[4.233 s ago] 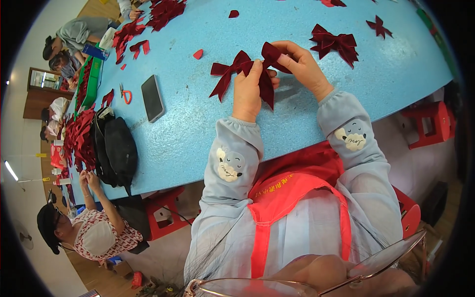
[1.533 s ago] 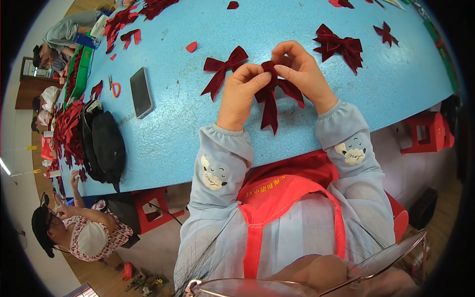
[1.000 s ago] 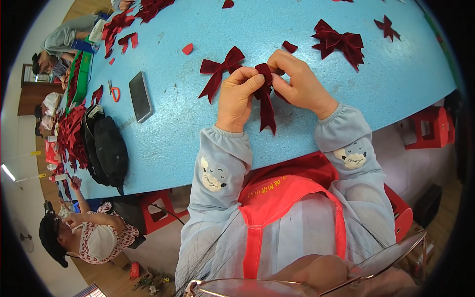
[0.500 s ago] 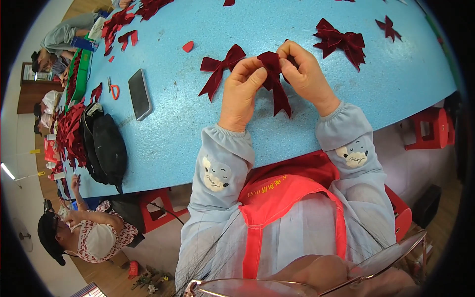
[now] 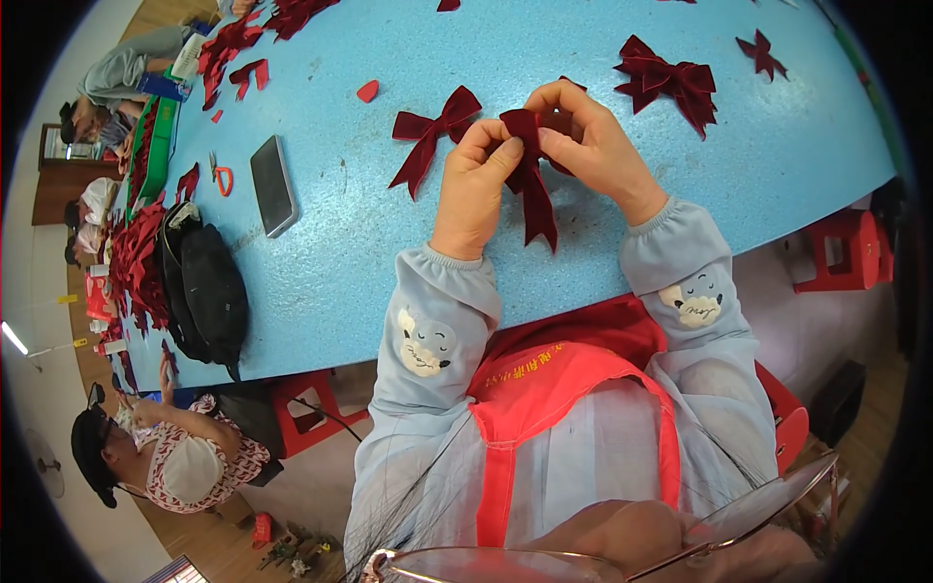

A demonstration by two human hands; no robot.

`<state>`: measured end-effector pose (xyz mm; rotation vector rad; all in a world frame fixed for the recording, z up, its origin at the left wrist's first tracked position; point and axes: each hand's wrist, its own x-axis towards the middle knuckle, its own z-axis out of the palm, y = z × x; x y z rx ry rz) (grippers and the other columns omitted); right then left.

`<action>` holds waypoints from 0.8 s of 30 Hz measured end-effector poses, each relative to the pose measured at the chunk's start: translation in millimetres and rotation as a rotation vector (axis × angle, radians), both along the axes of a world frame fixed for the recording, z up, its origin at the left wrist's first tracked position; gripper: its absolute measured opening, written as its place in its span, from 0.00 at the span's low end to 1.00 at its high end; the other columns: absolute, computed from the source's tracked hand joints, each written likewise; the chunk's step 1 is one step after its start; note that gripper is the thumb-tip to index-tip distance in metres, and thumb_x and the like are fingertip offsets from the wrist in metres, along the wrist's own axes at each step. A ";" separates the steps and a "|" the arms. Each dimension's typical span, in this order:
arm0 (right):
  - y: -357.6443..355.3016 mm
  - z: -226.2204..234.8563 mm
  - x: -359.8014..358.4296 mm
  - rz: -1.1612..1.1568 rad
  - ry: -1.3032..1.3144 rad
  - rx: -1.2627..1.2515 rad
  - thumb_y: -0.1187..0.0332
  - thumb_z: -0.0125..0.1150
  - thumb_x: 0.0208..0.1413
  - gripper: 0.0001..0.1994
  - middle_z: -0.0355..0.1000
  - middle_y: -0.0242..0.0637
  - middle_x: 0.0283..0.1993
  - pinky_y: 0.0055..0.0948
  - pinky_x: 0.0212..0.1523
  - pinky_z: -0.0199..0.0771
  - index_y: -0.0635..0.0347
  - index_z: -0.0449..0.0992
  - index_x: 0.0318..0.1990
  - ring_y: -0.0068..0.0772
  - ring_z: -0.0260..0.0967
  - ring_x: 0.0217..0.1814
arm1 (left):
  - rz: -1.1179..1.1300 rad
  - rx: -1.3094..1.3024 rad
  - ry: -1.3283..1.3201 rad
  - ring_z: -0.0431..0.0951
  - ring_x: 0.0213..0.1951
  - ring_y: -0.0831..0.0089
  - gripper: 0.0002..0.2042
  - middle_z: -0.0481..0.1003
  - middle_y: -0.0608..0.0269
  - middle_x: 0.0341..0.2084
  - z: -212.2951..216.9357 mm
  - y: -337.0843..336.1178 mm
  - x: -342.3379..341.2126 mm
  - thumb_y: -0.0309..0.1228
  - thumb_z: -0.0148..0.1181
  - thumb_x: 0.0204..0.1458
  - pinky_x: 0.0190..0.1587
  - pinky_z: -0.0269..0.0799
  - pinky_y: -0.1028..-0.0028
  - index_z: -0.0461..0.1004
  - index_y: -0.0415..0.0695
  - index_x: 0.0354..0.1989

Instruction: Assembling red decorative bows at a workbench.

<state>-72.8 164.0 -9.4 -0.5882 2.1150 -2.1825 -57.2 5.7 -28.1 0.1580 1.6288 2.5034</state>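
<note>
Between my two hands, above the blue table [image 5: 330, 321], is a dark red velvet ribbon bow [image 5: 530, 185]. My left hand [image 5: 473, 180] pinches its left side between thumb and fingers. My right hand [image 5: 595, 146] grips its other side, with the thumb close to the left thumb. One forked tail hangs down toward me; part of the bow is hidden behind my fingers. A finished-looking velvet bow [image 5: 434, 131] lies flat just left of my left hand. Right of my right hand is a pile of stacked bows [image 5: 666, 83].
A phone [image 5: 274, 185], orange-handled scissors [image 5: 223, 178] and a black pouch [image 5: 206, 291] lie on the left. Beyond them are heaped red ribbons [image 5: 136, 257] and a green tray [image 5: 155, 151]. A small ribbon piece [image 5: 761, 53] lies far right. Another person [image 5: 185, 452] sits at lower left.
The bow between my hands has shifted slightly left, and its tail now hangs lower and straighter. My right hand has moved a little left, its fingers more curled around the bow.
</note>
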 end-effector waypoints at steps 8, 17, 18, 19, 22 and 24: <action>-2.5 -7.5 -4.6 0.027 0.165 0.112 0.74 0.49 0.53 0.08 0.67 0.25 0.33 0.15 0.32 0.64 0.62 0.69 0.41 0.14 0.63 0.34 | 0.053 -0.314 0.192 0.67 0.31 0.82 0.02 0.68 0.70 0.28 -2.7 -2.9 -4.4 0.24 0.54 0.52 0.34 0.64 0.81 0.70 0.39 0.32; 2.8 -11.5 -9.3 0.029 -0.025 0.111 0.75 0.48 0.54 0.06 0.68 0.26 0.33 0.16 0.33 0.65 0.62 0.70 0.37 0.15 0.63 0.33 | 0.234 -0.569 0.516 0.68 0.31 0.79 0.03 0.66 0.66 0.27 9.9 4.5 2.1 0.22 0.56 0.49 0.33 0.65 0.78 0.69 0.39 0.29; 2.0 -12.1 -9.6 0.040 -0.056 0.080 0.75 0.48 0.54 0.06 0.68 0.26 0.33 0.15 0.33 0.65 0.62 0.70 0.37 0.15 0.63 0.32 | 0.242 -0.562 0.513 0.68 0.31 0.79 0.03 0.66 0.66 0.27 8.9 4.0 2.6 0.22 0.56 0.49 0.33 0.65 0.78 0.69 0.39 0.29; -0.2 -13.1 -9.7 0.046 -0.055 0.089 0.75 0.48 0.54 0.06 0.68 0.26 0.33 0.15 0.33 0.65 0.62 0.70 0.37 0.15 0.63 0.32 | 0.248 -0.548 0.536 0.67 0.30 0.79 0.03 0.67 0.66 0.28 7.4 3.8 2.7 0.23 0.55 0.49 0.33 0.65 0.78 0.69 0.38 0.30; -6.7 -14.3 -10.7 -0.037 0.194 0.132 0.73 0.48 0.57 0.04 0.67 0.27 0.31 0.16 0.30 0.64 0.61 0.70 0.35 0.15 0.62 0.29 | 0.279 -0.509 0.582 0.67 0.29 0.79 0.04 0.68 0.67 0.29 5.8 3.4 1.5 0.24 0.55 0.51 0.32 0.65 0.78 0.69 0.38 0.33; -2.6 -10.3 -7.4 -0.053 0.135 0.039 0.71 0.48 0.58 0.05 0.67 0.28 0.30 0.17 0.31 0.64 0.60 0.69 0.35 0.16 0.62 0.30 | 0.261 -0.047 0.173 0.69 0.31 0.79 0.08 0.70 0.65 0.33 9.6 -2.7 0.3 0.26 0.54 0.53 0.34 0.66 0.79 0.68 0.37 0.39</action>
